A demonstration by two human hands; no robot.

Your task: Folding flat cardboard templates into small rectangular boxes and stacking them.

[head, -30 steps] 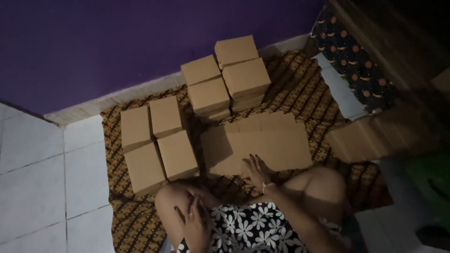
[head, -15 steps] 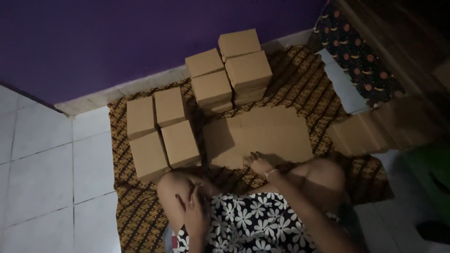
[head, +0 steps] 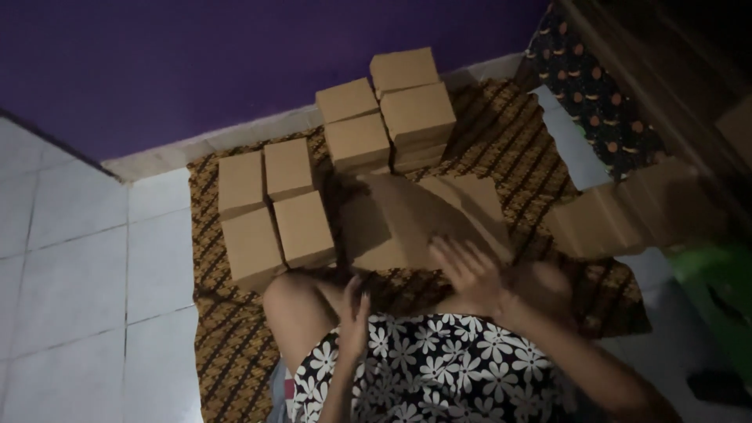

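Lying just under spread right-hand fingers point(head: 458, 262), flat cardboard sheet point(head: 407, 215); grip unclear; left hand point(head: 354, 317) open, empty.

Right hand point(head: 468, 274) motion-blurred over the flat cardboard sheet point(head: 407, 219); contact undeterminable. Green object point(head: 717, 286) cut by right edge, unidentifiable in darkness.

a room in a home, used for handwork on the floor: a purple wall point(head: 235, 63) over pale floor tiles point(head: 70, 258), a patterned brown mat point(head: 227, 345) (spread as a seat), plain cardboard boxes point(head: 274, 207) stacked on it.
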